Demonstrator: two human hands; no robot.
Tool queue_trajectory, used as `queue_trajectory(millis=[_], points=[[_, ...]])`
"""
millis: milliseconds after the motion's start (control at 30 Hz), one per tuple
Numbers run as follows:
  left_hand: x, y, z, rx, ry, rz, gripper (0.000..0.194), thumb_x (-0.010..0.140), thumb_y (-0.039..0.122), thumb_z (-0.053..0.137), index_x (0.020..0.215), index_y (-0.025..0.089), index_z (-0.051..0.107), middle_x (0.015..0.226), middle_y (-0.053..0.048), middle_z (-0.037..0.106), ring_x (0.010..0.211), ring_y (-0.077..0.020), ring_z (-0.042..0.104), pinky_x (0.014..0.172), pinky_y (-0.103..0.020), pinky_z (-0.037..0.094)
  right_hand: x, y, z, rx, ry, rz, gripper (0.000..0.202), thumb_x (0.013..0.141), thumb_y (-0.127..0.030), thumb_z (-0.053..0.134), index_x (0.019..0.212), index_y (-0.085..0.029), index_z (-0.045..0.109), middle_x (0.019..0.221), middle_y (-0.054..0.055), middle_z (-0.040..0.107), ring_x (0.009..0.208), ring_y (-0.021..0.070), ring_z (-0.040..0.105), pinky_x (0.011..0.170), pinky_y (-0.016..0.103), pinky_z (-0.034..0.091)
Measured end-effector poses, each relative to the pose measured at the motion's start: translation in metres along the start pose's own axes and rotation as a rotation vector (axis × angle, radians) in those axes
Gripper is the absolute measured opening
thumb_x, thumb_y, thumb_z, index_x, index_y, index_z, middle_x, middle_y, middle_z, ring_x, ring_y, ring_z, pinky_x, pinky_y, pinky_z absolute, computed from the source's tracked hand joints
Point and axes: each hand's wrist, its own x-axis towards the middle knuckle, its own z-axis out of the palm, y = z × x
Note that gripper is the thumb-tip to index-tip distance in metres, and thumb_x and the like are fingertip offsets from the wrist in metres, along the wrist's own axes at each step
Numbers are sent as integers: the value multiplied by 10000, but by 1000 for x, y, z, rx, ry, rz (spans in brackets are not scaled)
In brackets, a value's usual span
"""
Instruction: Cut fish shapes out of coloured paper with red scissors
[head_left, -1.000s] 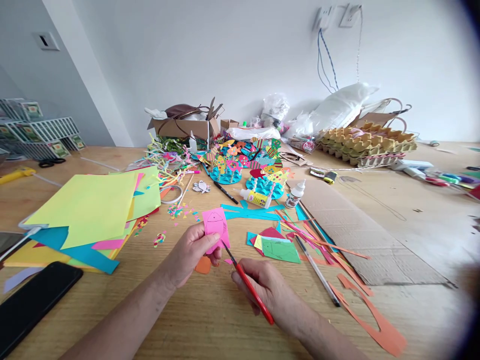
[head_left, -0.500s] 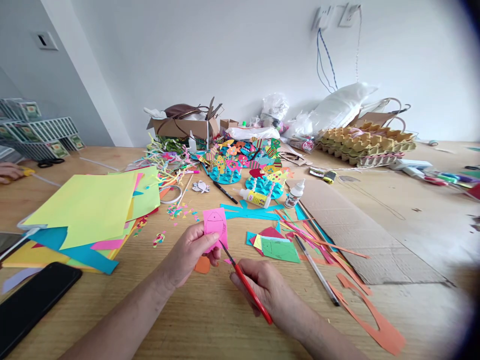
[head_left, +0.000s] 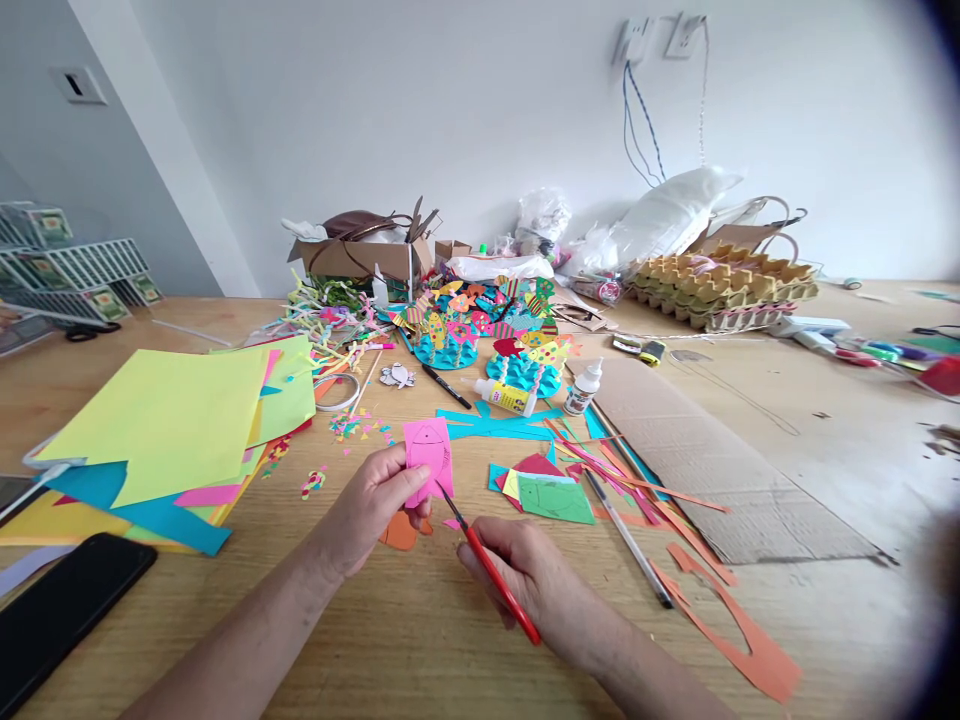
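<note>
My left hand [head_left: 375,508] pinches a pink paper rectangle [head_left: 429,450] with a fish outline drawn on it, thumb on top. My right hand [head_left: 521,570] is wrapped round red-handled scissors [head_left: 499,585], whose blade tips touch the paper's lower edge beside my left fingers. Beneath and behind the left fingers lies an orange paper piece [head_left: 399,533]. To the right of the paper, green, red, yellow and blue pieces overlap, the green one [head_left: 556,498] with a faint drawing on it.
A yellow sheet stack [head_left: 180,420] and a black phone [head_left: 71,620] lie left. Right are a pen [head_left: 628,540], orange scraps [head_left: 769,655] and cardboard [head_left: 720,470]. Glue bottles [head_left: 583,388], paper fish on blue bases [head_left: 446,350] and egg trays [head_left: 720,285] stand farther back.
The whole view has shifted slightly. Both hands keep their holds on the paper and scissors. The other person's hand at the far left edge is out of view now.
</note>
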Motion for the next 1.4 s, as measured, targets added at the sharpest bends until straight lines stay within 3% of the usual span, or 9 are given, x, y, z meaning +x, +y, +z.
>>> queue_trajectory(millis=[533,800,1000,1233,1400], points=[[1,-2,0,-52,-7,-15,229,775,294,534,593,167,478,515,44,504,485,-90,465,500,-209,408,0,3,0,-4,-6,-7,330,883,-335,383,592,-187,337,515,-60,322,471,77,293,431,205,217],[2,-4,3,-258,118,-70,122,698,269,649,740,170,590,529,68,468,438,-49,356,392,-144,305,2,1,-1,-29,-11,15,333,877,-339,402,586,-185,349,513,-54,347,469,79,323,431,204,227],[2,-5,9,-420,115,-53,78,717,226,624,752,169,585,565,39,546,460,-73,441,393,-164,344,2,7,4,171,5,41,317,871,-350,413,604,-190,354,523,-57,368,446,75,396,418,182,277],[-2,-12,18,-554,106,-96,100,720,214,659,676,145,600,542,30,580,469,-67,491,446,-167,408,2,10,11,427,16,34,408,855,-519,411,630,-178,410,471,-50,433,399,70,403,391,168,312],[-4,-16,25,-662,156,-155,103,673,188,710,730,151,632,626,20,627,531,-77,545,487,-175,454,3,8,14,538,9,59,480,790,-631,434,643,-174,424,464,-53,433,378,67,402,360,162,300]])
